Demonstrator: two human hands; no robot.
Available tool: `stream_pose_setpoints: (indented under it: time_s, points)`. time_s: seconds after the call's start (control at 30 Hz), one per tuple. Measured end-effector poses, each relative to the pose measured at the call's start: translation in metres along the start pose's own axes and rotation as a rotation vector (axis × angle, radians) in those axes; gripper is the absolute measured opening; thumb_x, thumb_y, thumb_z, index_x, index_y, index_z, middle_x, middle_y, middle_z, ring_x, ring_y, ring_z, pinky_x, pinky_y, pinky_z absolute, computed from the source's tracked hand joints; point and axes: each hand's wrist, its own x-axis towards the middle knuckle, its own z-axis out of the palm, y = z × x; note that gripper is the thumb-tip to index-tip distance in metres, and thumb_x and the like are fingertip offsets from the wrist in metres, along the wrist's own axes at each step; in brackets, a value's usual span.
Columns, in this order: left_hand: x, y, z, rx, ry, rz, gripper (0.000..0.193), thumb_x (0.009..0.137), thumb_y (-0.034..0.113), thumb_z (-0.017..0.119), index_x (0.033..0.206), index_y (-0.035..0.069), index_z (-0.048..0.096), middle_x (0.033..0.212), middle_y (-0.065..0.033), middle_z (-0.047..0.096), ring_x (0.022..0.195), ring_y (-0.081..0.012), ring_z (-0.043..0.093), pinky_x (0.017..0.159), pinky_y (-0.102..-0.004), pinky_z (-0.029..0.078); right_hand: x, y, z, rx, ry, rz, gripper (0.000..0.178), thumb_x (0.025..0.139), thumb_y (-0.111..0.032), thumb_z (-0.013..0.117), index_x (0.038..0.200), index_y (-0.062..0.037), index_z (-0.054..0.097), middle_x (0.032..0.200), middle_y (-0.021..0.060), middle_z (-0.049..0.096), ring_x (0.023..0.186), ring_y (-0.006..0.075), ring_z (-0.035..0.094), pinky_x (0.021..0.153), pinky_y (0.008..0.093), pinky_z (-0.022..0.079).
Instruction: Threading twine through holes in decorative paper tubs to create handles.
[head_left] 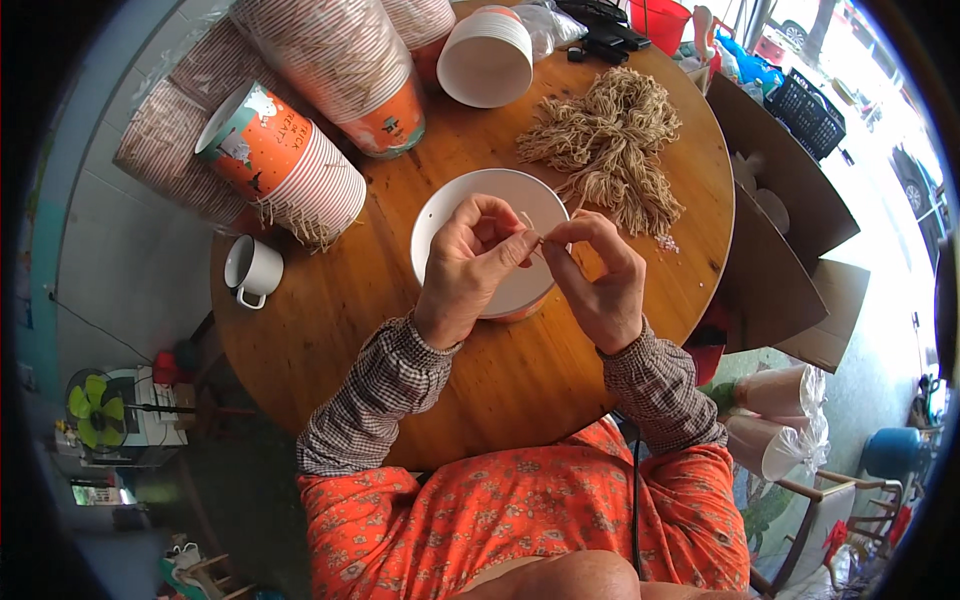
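My left hand (468, 262) and my right hand (605, 278) meet above a round white paper bucket (428, 222). Fingertips of both are pinched together on a short piece of thin beige cord (527, 219); most of it is hidden by the fingers. The bucket stands upright with its white inside showing, a small hole in its wall at the left and a strip of orange outside below the rim. Beyond my right hand lies a loose bundle of beige cords (610, 145). Small pale bits (667, 243) are scattered beside it.
Stacks of orange patterned paper buckets (285, 160) crowd the far left of the round wooden table (330, 350). More white buckets (486, 62) lie at the back. A white mug (255, 270) is at the left edge. An open cardboard box (775, 260) adjoins the right side.
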Motion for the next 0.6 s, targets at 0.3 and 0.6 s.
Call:
stream_pose_setpoints:
  time_s: [0.3,0.6]
  points:
    - [-0.002,-0.005,-0.003,0.490,-0.005,0.276,0.010,0.088,0.008,0.068,0.093,0.001,0.065,0.085,-0.0031,0.064,0.079,-0.0111,0.062,0.072,-0.0246,0.051,0.000,-0.001,-0.003,-0.021,-0.030,-0.007,0.014,0.075,0.002,0.069,0.085,-0.0043,0.062,0.078,0.0068,0.063,0.079,0.0230,0.060,0.080,0.0339,0.046]
    - [0.004,0.008,-0.009,0.442,-0.078,0.078,0.011,0.089,0.009,0.064,0.095,0.000,0.065,0.088,-0.0032,0.064,0.078,-0.0108,0.061,0.072,-0.0239,0.050,0.007,-0.002,-0.007,-0.101,-0.039,-0.107,0.014,0.075,0.003,0.067,0.087,-0.0033,0.063,0.083,0.0092,0.064,0.083,0.0266,0.061,0.080,0.0358,0.048]
